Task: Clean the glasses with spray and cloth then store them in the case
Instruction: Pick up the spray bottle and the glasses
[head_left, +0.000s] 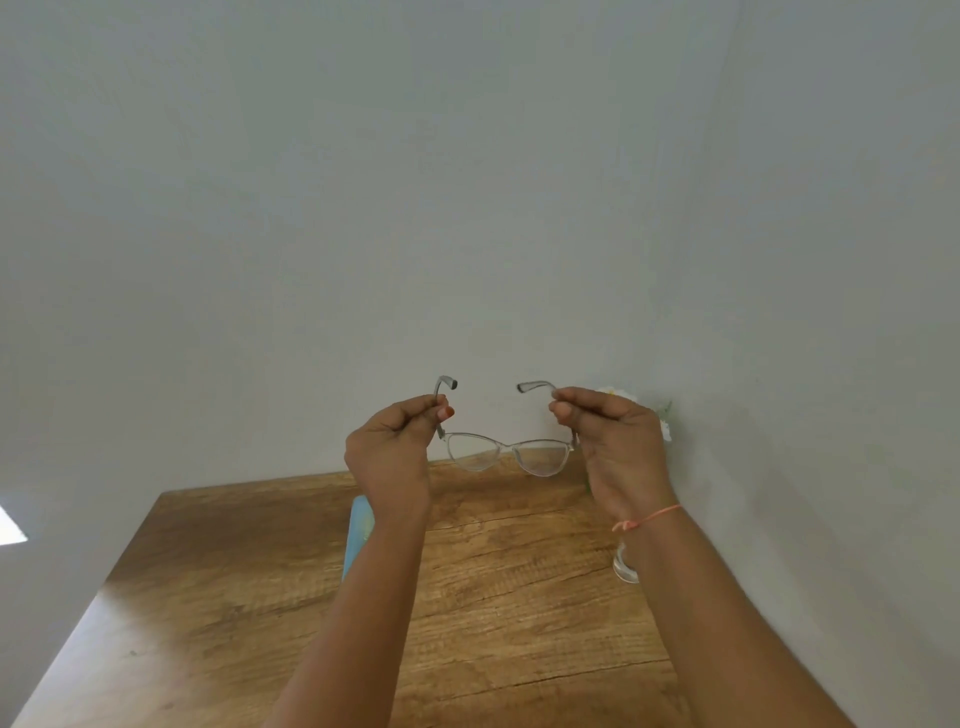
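The left hand (389, 452) and right hand (618, 447) each pinch a temple of the unfolded glasses (506, 452) above the bench (519, 597). Storing is not yet done, and whether they are cleaned cannot be told.

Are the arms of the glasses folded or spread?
Spread: left hand and right hand each pinch one arm of the glasses, both swung out.

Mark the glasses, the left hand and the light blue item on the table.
glasses (507, 446): head view, bridge between lenses.
left hand (389, 452): head view, back of hand.
light blue item (356, 530): head view, edge beside forearm.
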